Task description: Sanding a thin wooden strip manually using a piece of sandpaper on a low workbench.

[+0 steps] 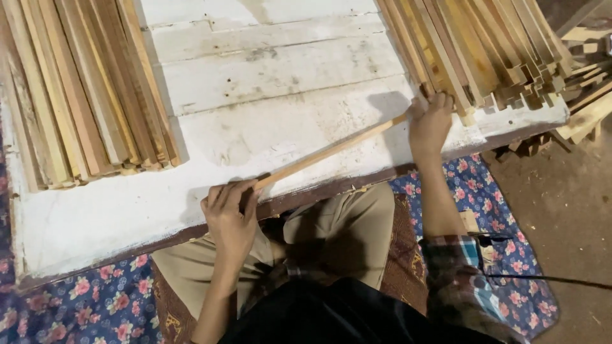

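Spanning both hands' fingers [231,194]: wooden strip [331,151]

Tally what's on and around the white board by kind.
Stacks of wooden strips: 2, left stack and right stack
Single wooden strip held between both hands: 1
White board: 1
Hands: 2, left hand, right hand
Total: 6

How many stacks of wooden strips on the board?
2. One stack of wooden strips lies at the board's left edge, another stack at its upper right by the right hand. A single strip spans both hands. Loose pieces at far right may be more.
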